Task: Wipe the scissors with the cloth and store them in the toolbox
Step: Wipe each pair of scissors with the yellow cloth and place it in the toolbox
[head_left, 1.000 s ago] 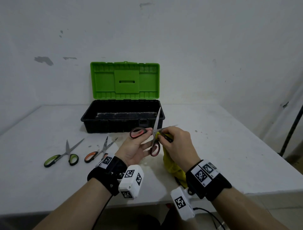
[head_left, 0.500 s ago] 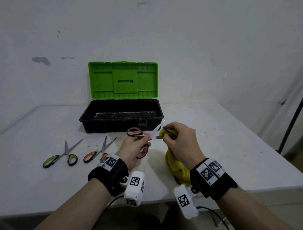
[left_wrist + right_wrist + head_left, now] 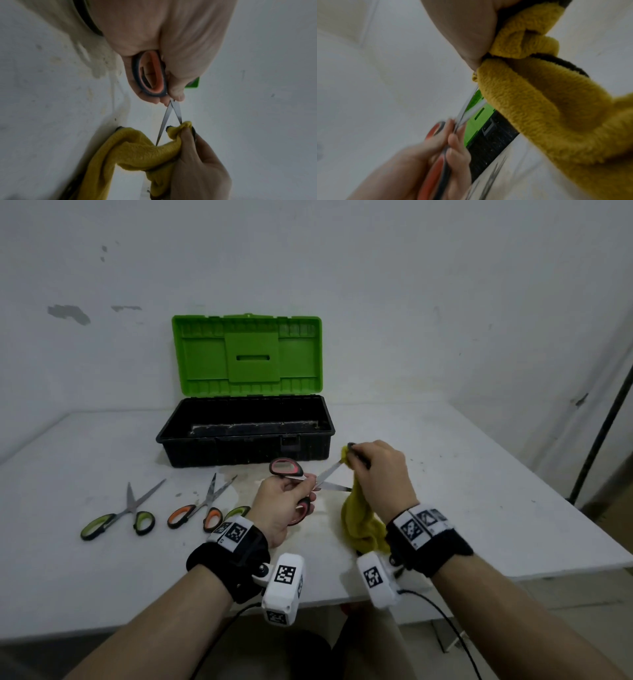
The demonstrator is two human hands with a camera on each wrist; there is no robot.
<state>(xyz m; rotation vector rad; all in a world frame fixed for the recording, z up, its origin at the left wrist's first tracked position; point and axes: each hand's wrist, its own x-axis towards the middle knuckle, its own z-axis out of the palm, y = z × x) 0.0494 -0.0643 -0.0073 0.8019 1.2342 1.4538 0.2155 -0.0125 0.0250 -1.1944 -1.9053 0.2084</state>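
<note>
Left hand (image 3: 281, 505) grips red-handled scissors (image 3: 301, 479), right hand (image 3: 380, 474) pinches yellow cloth (image 3: 359, 522) round one blade (blades spread), before the open toolbox (image 3: 245, 436); spare scissors (image 3: 118, 513) lie near the table's (image 3: 479, 491) left edge.

White table (image 3: 479, 508), open toolbox (image 3: 245, 436), two scissors (image 3: 118, 513) (image 3: 195, 508)

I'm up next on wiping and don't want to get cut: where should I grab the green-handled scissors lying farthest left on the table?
Take the green-handled scissors by their plastic loops, coming from the near table edge. The loops face you; the open steel blades point away toward the black toolbox.
</note>
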